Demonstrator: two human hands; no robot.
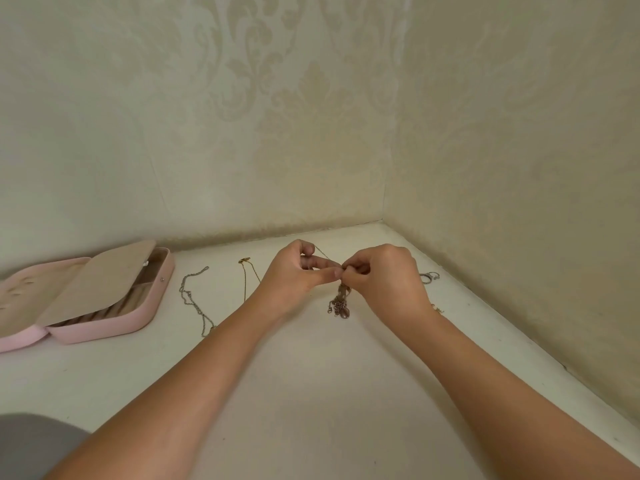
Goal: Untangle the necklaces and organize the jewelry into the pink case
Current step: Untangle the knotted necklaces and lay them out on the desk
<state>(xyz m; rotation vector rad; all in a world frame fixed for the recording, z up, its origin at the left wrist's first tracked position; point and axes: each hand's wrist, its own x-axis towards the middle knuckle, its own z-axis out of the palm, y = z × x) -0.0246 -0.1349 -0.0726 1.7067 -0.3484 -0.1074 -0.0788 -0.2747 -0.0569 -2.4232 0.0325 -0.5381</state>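
Note:
A tangled clump of thin necklace chains (340,304) hangs between my two hands above the white table. My left hand (298,271) pinches a chain strand that runs up over its fingers. My right hand (384,277) pinches the knot right beside the left thumb. The pink case (114,327) lies open at the left, its beige inner flap raised over ribbed slots. A silver chain (194,301) lies stretched out on the table near the case. A gold necklace (246,271) lies next to it, partly hidden by my left wrist.
Silver rings (428,277) lie by the right wall, and a small piece of jewelry (437,309) peeks out behind my right wrist. Patterned walls meet in a corner close behind the white table (311,393). Grey fabric (34,441) shows at the bottom left.

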